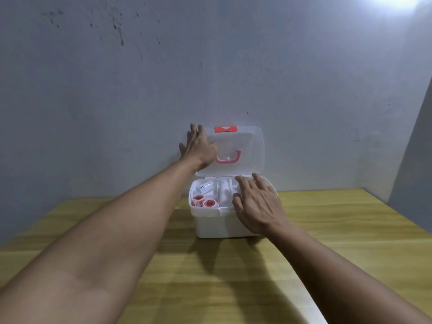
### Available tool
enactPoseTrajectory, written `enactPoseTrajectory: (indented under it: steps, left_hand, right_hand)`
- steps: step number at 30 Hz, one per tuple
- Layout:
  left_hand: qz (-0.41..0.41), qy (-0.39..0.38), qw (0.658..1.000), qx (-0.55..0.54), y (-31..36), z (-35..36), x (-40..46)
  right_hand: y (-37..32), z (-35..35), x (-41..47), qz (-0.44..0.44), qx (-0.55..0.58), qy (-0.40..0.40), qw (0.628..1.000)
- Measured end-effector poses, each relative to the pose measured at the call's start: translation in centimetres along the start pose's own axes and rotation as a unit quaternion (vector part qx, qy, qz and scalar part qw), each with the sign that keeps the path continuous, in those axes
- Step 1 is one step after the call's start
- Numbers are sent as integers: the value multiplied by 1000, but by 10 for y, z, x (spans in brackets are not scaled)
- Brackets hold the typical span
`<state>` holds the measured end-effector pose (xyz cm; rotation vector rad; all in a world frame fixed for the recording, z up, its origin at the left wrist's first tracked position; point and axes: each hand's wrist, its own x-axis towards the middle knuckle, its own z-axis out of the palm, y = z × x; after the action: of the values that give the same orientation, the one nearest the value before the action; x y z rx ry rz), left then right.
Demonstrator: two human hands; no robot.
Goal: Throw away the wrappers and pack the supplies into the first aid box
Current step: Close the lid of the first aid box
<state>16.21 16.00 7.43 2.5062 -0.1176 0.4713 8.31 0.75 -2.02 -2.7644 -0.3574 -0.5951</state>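
Observation:
The white first aid box (217, 226) stands on the wooden table by the wall. Its clear lid (251, 146) is raised upright, with a pink handle (228, 159) and a red latch (226, 129). My left hand (198, 147) lies flat against the lid's left edge, fingers spread. My right hand (258, 203) rests with fingers apart on the right half of the box's top tray. In the tray's left compartments lie two red tape rolls (203, 201) and a wrapped bandage roll (207, 187). A white roll (224, 191) sits in the middle compartment.
The wooden table (233, 277) runs to the grey wall (210, 66) behind the box. A second wall closes off the right side (416, 160). No wrappers show on the tabletop.

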Motion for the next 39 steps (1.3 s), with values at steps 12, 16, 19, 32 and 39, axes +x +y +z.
enactPoseTrajectory:
  steps: [12, 16, 19, 32, 39]
  left_hand:
    - [55, 161, 985, -25, -10, -17, -7]
    - [114, 198, 973, -12, -22, -23, -31]
    - [146, 189, 971, 3, -29, -24, -51]
    - [159, -4, 987, 17, -45, -5, -118]
    - [127, 11, 991, -30, -46, 11, -125]
  right_hand:
    - [0, -47, 48, -29, -4, 210, 977]
    - [-1, -60, 58, -78, -75, 162, 981]
    - [-1, -61, 49, -117, -76, 132, 981]
    - [16, -49, -29, -135, -75, -54, 987]
    - [22, -32, -32, -80, -26, 5, 996]
